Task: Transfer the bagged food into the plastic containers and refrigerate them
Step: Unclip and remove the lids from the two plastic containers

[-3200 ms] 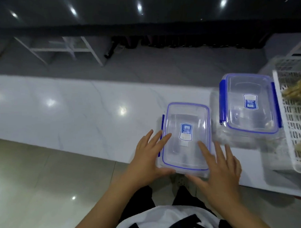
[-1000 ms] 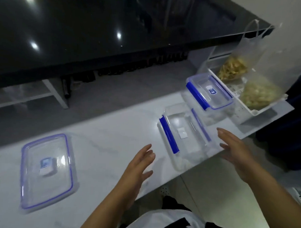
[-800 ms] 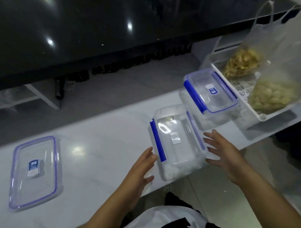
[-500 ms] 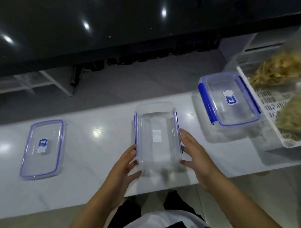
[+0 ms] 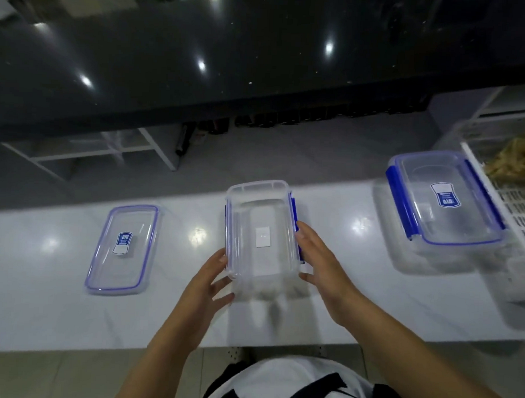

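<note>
Head view: left hand (image 5: 206, 281) and right hand (image 5: 321, 265) grip the sides of the open container (image 5: 261, 228), now squared mid-counter after being pulled in from the right; its lid (image 5: 124, 247) lies well left, the closed container (image 5: 444, 202) right beside a white basket (image 5: 505, 207), on the white marble counter (image 5: 58, 310), dark glossy worktop (image 5: 171, 46) beyond
</note>
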Demonstrator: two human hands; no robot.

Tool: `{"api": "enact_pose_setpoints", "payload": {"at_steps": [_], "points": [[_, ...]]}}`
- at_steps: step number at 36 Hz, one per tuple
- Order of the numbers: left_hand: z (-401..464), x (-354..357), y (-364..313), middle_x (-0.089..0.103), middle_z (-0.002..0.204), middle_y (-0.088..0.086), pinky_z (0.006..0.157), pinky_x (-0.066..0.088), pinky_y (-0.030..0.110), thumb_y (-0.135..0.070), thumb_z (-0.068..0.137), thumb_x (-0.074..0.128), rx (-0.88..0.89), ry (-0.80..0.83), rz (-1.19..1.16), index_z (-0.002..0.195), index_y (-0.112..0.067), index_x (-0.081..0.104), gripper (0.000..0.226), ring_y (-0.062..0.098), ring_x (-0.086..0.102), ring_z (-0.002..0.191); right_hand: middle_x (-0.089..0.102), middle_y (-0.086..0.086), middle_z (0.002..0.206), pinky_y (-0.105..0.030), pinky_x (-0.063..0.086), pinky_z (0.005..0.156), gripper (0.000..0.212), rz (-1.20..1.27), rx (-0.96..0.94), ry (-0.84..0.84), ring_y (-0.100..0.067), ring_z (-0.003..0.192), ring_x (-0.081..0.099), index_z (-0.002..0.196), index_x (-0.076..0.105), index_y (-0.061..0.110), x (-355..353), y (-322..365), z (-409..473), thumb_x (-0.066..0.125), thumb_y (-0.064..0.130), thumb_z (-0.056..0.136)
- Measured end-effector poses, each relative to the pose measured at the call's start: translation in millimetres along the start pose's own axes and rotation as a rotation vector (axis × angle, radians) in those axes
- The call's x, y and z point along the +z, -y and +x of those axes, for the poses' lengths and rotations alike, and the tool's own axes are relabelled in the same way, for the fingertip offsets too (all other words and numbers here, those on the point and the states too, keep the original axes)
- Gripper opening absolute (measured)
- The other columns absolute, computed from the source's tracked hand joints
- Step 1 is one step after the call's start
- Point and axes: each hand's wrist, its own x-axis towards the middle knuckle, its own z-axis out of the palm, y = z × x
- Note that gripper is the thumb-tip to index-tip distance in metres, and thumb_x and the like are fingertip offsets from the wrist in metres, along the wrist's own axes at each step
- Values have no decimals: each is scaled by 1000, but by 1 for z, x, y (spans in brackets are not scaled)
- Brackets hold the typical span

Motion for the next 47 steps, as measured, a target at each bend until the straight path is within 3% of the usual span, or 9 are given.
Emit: {"api": "enact_pose_setpoints", "payload": {"at_steps": [4, 9, 17, 21, 26, 30, 34, 39, 47], "points": [[-8, -5, -2, 46, 144, -16, 110, 42, 46, -69, 73, 64, 102, -84, 203, 146, -50, 37, 80, 15, 50, 130, 48, 34, 129, -5, 44, 79, 49, -162, -133, -107, 22, 107, 52, 132, 40, 60, -27, 6, -22, 48, 69, 85], [-19, 16, -6, 48, 143, -24, 107, 41, 38, -57, 76, 61, 356, -98, 377, 137, -61, 39, 65, 4, 49, 128, 29, 3, 161, -41, 24, 119, 65, -948, -412, -532, -17, 149, 22, 152, 34, 32, -120, 15, -29, 54, 53, 94], [-6, 104, 8, 14, 138, -60, 110, 25, 22, -69, 79, 53, 520, 252, 669, 142, -70, 16, 74, -26, 23, 128, -6, -7, 167, -56, -2, 120, 80, -1509, -28, -599, -30, 153, -9, 158, -4, 31, -202, -26, -5, 27, 69, 94], [6, 158, 17, 16, 130, -63, 107, 32, 24, -58, 89, 58, 501, 325, 637, 134, -77, 17, 63, -14, 28, 130, -10, -5, 167, -54, -8, 120, 80, -1430, -82, -632, -29, 152, -14, 157, -7, 33, -181, -49, -24, 15, 75, 92], [13, 201, 30, 42, 139, -29, 96, 48, 31, -47, 90, 66, 288, 294, 401, 140, -55, 39, 57, 1, 49, 121, -4, 6, 167, -50, 0, 121, 85, -1299, -92, -481, -21, 153, -10, 156, 6, 45, -140, -58, -78, -2, 80, 79], [9, 206, 41, 58, 132, -19, 70, 59, 22, -28, 94, 69, 199, 293, 249, 140, -42, 49, 52, 2, 70, 97, 35, 15, 157, -41, 18, 119, 69, -997, -257, -489, -12, 147, 23, 146, 39, 47, -136, -55, -127, 33, 75, 83], [5, 198, 51, 67, 121, -13, 69, 60, 26, -19, 91, 71, 158, 259, 204, 137, -43, 52, 55, 3, 71, 97, 53, 24, 134, -8, 37, 98, 47, -419, -285, -636, -1, 125, 49, 133, 55, 40, -171, -52, -143, 71, 41, 88], [5, 191, 56, 77, 105, -4, 77, 63, 36, -24, 87, 72, 101, 253, 200, 131, -38, 56, 49, 18, 75, 95, 76, -5, 96, -15, 52, 67, 44, 21, -46, -540, -6, 78, 71, 131, 63, 15, -198, -59, -130, 69, 3, 89], [9, 181, 63, 75, 109, 16, 89, 60, 47, -27, 74, 77, 14, 301, 82, 129, -29, 63, 57, 34, 72, 102, 77, -7, 90, -33, 54, 73, 35, 226, 50, -498, -18, 75, 73, 114, 72, 26, -210, -70, -126, 70, 5, 86]]}}
